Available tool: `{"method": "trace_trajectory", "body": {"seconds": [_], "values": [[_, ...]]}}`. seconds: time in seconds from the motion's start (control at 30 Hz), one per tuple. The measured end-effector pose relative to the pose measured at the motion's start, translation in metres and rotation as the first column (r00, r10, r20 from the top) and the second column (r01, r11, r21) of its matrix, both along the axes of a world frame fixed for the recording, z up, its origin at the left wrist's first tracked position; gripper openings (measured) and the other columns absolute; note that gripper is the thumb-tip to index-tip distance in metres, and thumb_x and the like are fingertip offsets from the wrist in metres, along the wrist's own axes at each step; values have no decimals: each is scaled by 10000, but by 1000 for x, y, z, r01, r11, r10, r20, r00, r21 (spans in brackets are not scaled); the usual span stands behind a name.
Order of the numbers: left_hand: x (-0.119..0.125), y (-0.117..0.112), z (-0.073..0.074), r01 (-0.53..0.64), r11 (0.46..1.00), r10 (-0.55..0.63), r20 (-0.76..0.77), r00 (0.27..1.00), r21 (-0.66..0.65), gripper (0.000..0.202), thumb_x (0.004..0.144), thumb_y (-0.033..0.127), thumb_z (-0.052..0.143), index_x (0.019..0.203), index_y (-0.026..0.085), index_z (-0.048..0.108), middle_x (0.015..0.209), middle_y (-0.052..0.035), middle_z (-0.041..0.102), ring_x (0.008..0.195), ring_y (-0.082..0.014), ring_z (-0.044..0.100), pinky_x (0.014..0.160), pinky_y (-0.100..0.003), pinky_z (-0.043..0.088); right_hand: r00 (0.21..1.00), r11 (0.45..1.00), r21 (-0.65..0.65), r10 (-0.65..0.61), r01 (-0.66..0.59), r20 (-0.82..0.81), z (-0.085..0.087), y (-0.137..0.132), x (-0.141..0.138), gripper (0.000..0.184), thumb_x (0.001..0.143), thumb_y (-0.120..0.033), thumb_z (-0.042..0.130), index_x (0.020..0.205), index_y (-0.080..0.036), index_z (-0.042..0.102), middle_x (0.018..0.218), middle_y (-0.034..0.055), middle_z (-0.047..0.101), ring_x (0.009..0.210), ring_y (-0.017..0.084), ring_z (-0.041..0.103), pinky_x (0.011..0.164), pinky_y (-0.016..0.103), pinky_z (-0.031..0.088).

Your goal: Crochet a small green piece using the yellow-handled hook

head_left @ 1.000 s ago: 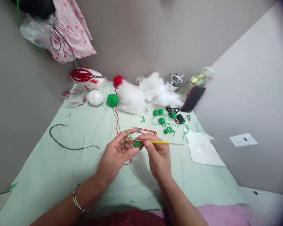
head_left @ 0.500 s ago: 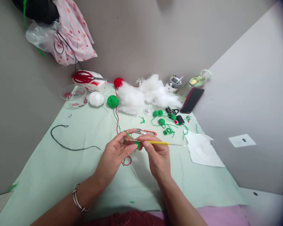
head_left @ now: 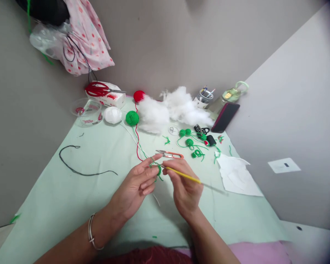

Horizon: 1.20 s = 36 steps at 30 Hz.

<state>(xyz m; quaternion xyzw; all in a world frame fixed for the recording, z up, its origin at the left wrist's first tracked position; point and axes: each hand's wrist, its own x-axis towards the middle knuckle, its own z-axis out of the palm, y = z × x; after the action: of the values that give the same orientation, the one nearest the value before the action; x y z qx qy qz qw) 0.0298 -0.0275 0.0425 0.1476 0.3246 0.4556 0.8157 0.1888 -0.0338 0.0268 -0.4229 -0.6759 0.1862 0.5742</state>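
Note:
My left hand point(head_left: 136, 187) pinches a small green crochet piece point(head_left: 158, 169), with green yarn running over its fingers toward the green yarn ball point(head_left: 132, 118). My right hand point(head_left: 184, 187) grips a yellow-handled crochet hook point(head_left: 185, 176), its tip at the green piece and its metal tail pointing down to the right. Both hands hover over the pale green table cover point(head_left: 71, 198). Orange thread snips point(head_left: 170, 155) lie just beyond my fingers. A red strand leads back to the red yarn ball point(head_left: 139, 96).
White stuffing point(head_left: 170, 110) is heaped at the back. Several small green crochet balls point(head_left: 189, 141), a phone point(head_left: 224, 116), a bottle point(head_left: 228, 94), a pen cup point(head_left: 203, 97), white paper point(head_left: 238, 176), red scissors point(head_left: 97, 89) on a box, a plastic tub point(head_left: 86, 110) and a black cord point(head_left: 79, 167) lie around.
The hook has tilted, its tail swinging down to the right. My left fingers have shifted and spread a little, and the red loop under my hands is no longer seen.

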Motion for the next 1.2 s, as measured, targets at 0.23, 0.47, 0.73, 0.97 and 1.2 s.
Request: {"method": "trace_trajectory", "body": {"seconds": [0.23,0.47,0.73,0.97,1.2], "values": [[-2,1,-1,-58,988,74,-107,991,146,448,819,226,905,1245,197,773,734,75,577,453,6,261,420,-129,268,916,957,-218,97,-194,-389,6,7,4,241,1068,-295,588,966,-242,800,845,33,733,649,148,676,610,306,598],[1,1,0,30,996,-22,-91,996,81,504,813,292,919,1280,177,768,608,118,429,464,-18,174,407,-136,230,999,999,36,-7,6,39,-3,-4,1,310,1016,-138,645,1217,-309,807,1055,79,786,931,199,745,776,339,626],[0,0,-3,-37,977,80,-200,977,211,291,840,256,883,1123,236,818,825,45,633,450,13,330,428,-157,282,848,915,-283,108,-289,-519,7,8,5,186,1020,-374,693,969,-257,829,901,34,761,672,140,659,645,306,564],[1,-2,-4,15,952,77,-289,954,305,309,867,260,862,1170,291,815,862,41,659,485,-8,410,461,-182,329,903,931,-297,69,-211,-425,7,3,3,94,967,-330,769,954,-271,842,907,39,804,747,170,694,696,317,589],[-3,-1,-3,17,957,83,-326,942,291,290,870,293,850,1160,285,829,893,28,643,502,-11,398,487,-197,341,788,889,-298,104,-347,-606,10,5,5,205,1030,-386,678,956,-236,798,888,38,795,652,137,680,643,295,582]]}}
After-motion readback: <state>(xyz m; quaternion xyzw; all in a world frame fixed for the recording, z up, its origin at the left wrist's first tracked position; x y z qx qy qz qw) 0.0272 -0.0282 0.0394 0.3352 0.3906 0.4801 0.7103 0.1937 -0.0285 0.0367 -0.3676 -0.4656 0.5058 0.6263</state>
